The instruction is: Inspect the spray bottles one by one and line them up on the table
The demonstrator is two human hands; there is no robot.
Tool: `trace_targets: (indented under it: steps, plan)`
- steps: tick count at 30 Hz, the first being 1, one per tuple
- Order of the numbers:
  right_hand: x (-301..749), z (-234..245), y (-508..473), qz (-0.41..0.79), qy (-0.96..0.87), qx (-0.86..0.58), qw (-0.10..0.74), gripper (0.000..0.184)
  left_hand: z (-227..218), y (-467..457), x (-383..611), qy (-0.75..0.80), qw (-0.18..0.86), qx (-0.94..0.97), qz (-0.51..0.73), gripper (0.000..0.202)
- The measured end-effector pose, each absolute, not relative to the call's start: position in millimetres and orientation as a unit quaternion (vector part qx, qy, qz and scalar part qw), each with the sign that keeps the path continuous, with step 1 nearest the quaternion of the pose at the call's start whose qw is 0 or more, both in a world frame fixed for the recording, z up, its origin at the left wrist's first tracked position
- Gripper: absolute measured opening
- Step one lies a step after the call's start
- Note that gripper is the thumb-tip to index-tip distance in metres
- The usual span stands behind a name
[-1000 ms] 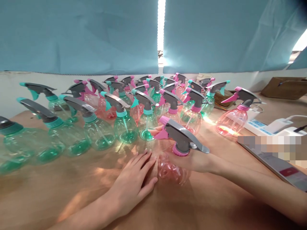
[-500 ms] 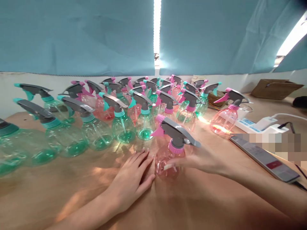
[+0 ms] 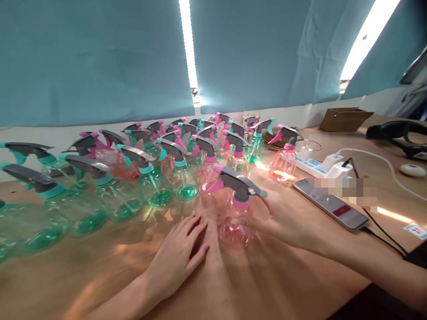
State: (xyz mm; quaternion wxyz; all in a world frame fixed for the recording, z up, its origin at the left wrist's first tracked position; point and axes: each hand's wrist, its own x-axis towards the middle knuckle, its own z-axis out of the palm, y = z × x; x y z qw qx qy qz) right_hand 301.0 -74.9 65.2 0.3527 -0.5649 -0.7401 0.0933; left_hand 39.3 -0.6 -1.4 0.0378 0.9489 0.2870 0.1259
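Note:
My right hand (image 3: pixel 267 222) is wrapped round the body of a clear pink spray bottle (image 3: pixel 235 233), its thumb across the near side. The bottle stands upright, its grey head and pink trigger facing left; some fingers are hidden behind it. Just left of it, my left hand (image 3: pixel 180 244) lies flat on the brown tabletop (image 3: pixel 140 271) with its fingers apart, holding nothing. Beyond my hands stand several green spray bottles (image 3: pixel 155 191) with teal collars, mixed with pink ones. One more pink spray bottle (image 3: pixel 283 164) stands apart to the right.
A smartphone (image 3: pixel 330 204) lies on the right, a cable running from it. Behind it is a white power strip (image 3: pixel 313 166) with plugged-in chargers. Farther back are a cardboard box (image 3: pixel 345 120) and a black strap-like object (image 3: pixel 396 133). A blue curtain (image 3: pixel 100 58) hangs behind the table.
The view has turned to the right, showing more of the table's right side. My right hand still grips the pink bottle, and my left hand still lies flat.

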Motion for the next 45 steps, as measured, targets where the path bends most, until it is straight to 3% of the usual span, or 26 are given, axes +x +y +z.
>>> trace_targets:
  steps: [7, 13, 19, 26, 32, 36, 41, 45]
  plan:
    - [380.2, 50.8, -79.8, 0.069, -0.636, -0.662, 0.391, 0.043, -9.6, -5.0, 96.1, 0.212, 0.066, 0.964, 0.145, 0.041]
    - [418.3, 45.5, -38.0, 0.054, -0.636, -0.66, 0.396, 0.05, -7.5, 3.8, 154.8, 0.177, 0.086, 0.972, 0.129, 0.039]
    - [422.8, 57.8, -5.3, 0.014, -0.631, -0.693, 0.35, 0.05, -19.5, 19.8, 190.0, 0.155, 0.088, 0.972, 0.153, 0.043]
    - [423.8, 69.0, 12.8, -0.015, -0.632, -0.725, 0.272, 0.038, -25.1, 31.7, 204.6, 0.148, 0.085, 0.975, 0.141, 0.045]
    - [426.2, 72.0, 24.7, -0.019, -0.624, -0.738, 0.255, 0.034, -28.6, 37.2, 211.6, 0.141, 0.089, 0.975, 0.147, 0.045]
    - [423.3, 74.5, 27.2, 0.0, -0.617, -0.741, 0.266, 0.036, -27.9, 39.6, 216.1, 0.139, 0.094, 0.974, 0.149, 0.044]
    - [424.9, 74.3, 8.8, 0.038, -0.611, -0.729, 0.306, 0.053, -25.1, 40.2, 219.4, 0.141, 0.093, 0.974, 0.151, 0.044]
    - [438.7, 74.5, -20.7, 0.106, -0.598, -0.696, 0.383, 0.034, -25.3, 42.0, 222.9, 0.139, 0.102, 0.972, 0.159, 0.043]
